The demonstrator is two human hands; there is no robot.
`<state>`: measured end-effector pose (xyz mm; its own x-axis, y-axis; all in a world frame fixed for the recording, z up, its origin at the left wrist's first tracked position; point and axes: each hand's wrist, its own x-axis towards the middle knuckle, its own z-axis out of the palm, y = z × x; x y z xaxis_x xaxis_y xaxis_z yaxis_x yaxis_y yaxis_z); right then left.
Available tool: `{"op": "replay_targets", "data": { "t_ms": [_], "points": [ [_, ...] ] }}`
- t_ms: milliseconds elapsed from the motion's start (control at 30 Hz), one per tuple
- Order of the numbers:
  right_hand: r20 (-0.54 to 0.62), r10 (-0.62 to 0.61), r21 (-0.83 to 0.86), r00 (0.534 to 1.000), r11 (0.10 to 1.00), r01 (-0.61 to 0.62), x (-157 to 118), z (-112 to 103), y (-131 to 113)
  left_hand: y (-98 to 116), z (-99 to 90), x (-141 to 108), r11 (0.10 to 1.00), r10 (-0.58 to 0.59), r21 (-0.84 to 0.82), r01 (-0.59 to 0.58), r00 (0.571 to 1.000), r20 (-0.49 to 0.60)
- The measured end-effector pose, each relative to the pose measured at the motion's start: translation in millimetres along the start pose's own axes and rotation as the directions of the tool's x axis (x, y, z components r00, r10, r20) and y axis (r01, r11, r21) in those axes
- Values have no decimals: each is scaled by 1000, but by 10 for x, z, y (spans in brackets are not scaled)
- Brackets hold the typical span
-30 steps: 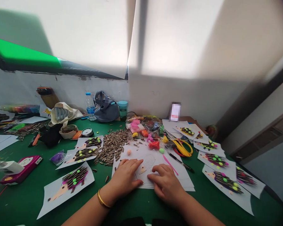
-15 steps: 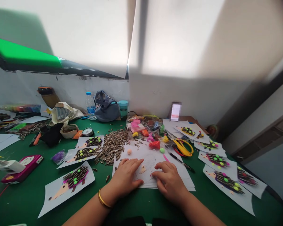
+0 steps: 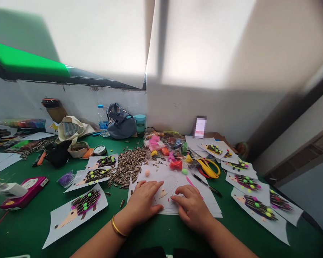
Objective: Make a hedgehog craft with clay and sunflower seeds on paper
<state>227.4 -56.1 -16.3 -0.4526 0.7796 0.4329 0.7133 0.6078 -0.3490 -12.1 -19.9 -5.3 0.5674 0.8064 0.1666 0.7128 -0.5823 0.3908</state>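
A sheet of white paper [image 3: 156,175] with a pencil-drawn hedgehog [image 3: 170,184] lies before me. The hedgehog's face [image 3: 163,193] is filled with peach clay. My left hand [image 3: 145,199] rests on the sheet's left part, fingers stretched out, holding nothing. Over the lower right of the drawing is my right hand [image 3: 191,206], its fingers bent and apart. A tiny pink piece [image 3: 168,199] lies on the paper by its fingertips. A peach clay ball [image 3: 147,172] and a pink clay strip [image 3: 190,180] are on the sheet, and a black pen [image 3: 206,184] lies across its right side.
Sunflower seeds [image 3: 130,163] are heaped behind the sheet's left side. Bagged clay [image 3: 165,143] and yellow-handled scissors [image 3: 210,168] lie behind it. Finished hedgehog pictures [image 3: 80,209] flank both sides. A power strip [image 3: 24,193], bottle [image 3: 103,122] and bag [image 3: 121,123] stand further off.
My right hand's fingertips have shifted slightly left, and the tiny pink piece now shows a little further left on the paper. My left hand stays in place.
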Motion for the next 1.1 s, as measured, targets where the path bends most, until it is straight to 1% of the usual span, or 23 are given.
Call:
{"op": "replay_targets", "data": {
  "t_ms": [167, 300, 367, 433, 533, 633, 767, 833, 967, 1100],
  "points": [
    [77, -58, 6, 995, 998, 57, -8, 1, -8, 11, -7, -4, 1000, 4, -3, -4, 1000, -2],
    [109, -51, -4, 993, 999, 52, 7, 21, -34, 7, 1, -5, 1000, 4, -3, -4, 1000, -6],
    [94, -44, 12, 995, 999, 43, 13, 22, -32, 2, 5, -3, 1000, 2, -3, -2, 1000, -3],
    [54, -33, 28, 998, 999, 31, 15, 18, -22, -2, 6, -3, 1000, 4, -4, -4, 1000, -2],
    [6, 8, 31, 1000, 999, -8, 11, 17, -7, -4, 9, -7, 1000, 5, -4, -5, 1000, -3],
    [23, 28, 19, 999, 999, -29, 10, 33, -7, -6, 13, -10, 1000, 2, -2, -2, 1000, -5],
    [74, 11, 1, 997, 1000, -11, 18, 53, -17, -9, 13, -5, 1000, 3, -3, -3, 1000, -6],
    [79, 16, -1, 997, 1000, -16, 23, 52, -15, -8, 10, -3, 1000, 0, -4, 0, 1000, -4],
    [24, 40, 1, 999, 999, -40, 15, 33, -2, 2, 2, -2, 1000, -7, -5, 7, 1000, 1],
    [-26, 40, 9, 999, 999, -39, -7, -2, 7, 3, 3, 0, 1000, -9, -5, 9, 1000, 3]
  ]
}}
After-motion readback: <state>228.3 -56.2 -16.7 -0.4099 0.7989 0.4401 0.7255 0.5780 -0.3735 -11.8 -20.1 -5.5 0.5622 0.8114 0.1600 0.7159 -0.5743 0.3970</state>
